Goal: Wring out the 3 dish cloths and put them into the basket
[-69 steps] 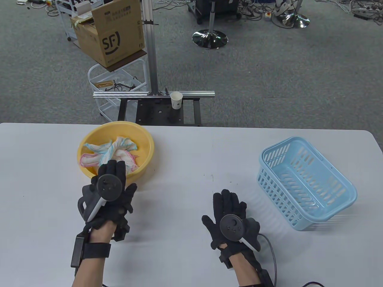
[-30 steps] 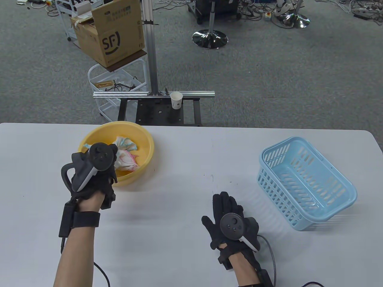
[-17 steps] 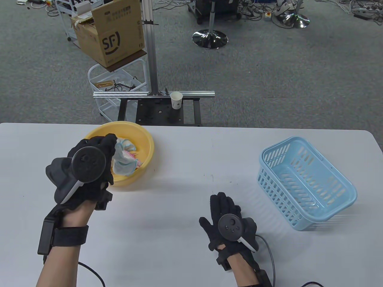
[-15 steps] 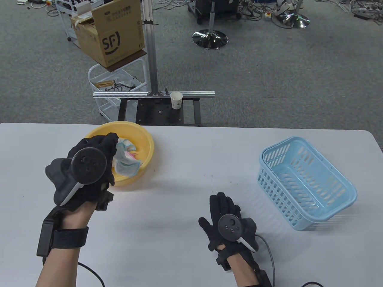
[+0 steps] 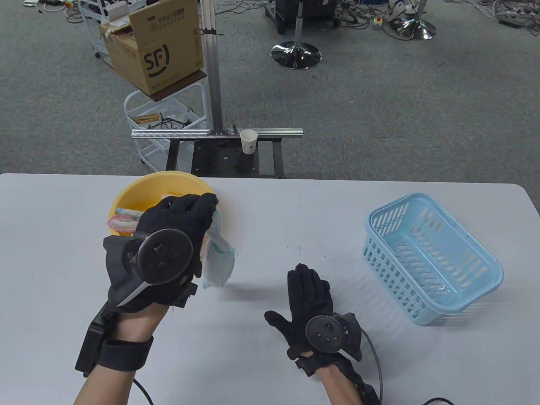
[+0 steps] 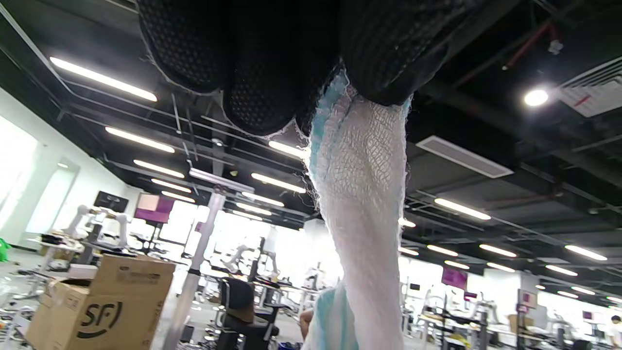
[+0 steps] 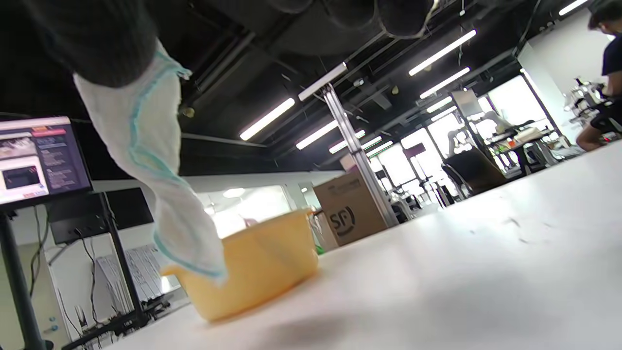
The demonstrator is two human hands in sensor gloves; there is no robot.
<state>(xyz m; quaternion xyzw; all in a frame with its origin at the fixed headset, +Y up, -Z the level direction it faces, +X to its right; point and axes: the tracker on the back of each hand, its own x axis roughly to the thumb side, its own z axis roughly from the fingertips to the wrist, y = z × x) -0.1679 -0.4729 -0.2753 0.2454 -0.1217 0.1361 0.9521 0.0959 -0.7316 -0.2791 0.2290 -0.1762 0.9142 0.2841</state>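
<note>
Above the yellow basin (image 7: 252, 262), left hand (image 5: 177, 236) in a closed grip on a dangling cloth (image 7: 155, 175); right hand (image 5: 310, 299) flat, fingers straight.

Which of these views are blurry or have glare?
Table view: sharp, slight blur on the hanging cloth. Left wrist view: bright ceiling lights, blown-out windows, fingers dark. Right wrist view: table and basin soft, strip lights glaring.

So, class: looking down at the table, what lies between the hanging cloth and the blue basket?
Table view: bare white table. The cloth hangs from the left hand; nothing sits between it and the basket. The right hand lies nearer the person.
</note>
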